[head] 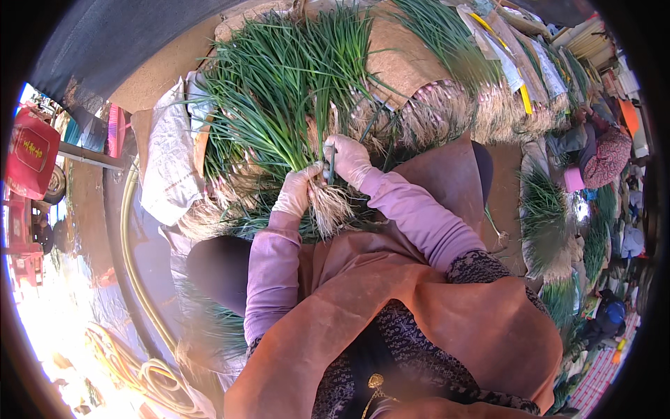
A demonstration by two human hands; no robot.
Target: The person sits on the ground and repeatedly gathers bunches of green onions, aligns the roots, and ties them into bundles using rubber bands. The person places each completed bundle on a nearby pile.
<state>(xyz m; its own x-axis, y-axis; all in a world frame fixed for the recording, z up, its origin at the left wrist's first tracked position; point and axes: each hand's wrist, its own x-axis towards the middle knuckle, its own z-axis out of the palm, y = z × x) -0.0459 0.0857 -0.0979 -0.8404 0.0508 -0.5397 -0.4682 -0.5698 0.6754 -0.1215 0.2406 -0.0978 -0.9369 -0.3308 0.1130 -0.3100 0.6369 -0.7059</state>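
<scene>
My left hand (pixel 296 191), in a pale glove, is closed around a bunch of green onions (pixel 285 139) just above its stringy roots. The leaves fan up and to the left; the roots hang over my apron. On the bunch's right side, my right hand (pixel 347 158), gloved too, has bent fingers against the stems, with a dark green strand at the fingertips. What exactly those fingers grip is partly hidden. Beyond both hands lies a large heap of green onions (pixel 272 63), with pinkish stem bases and pale roots towards me.
Brown sacking (pixel 403 57) covers part of the heap, and a whitish sack (pixel 170 157) lies at its left. A yellowish hose (pixel 128 209) curves along the left floor. At the right, a person (pixel 607 152) is near more onion piles (pixel 544 204).
</scene>
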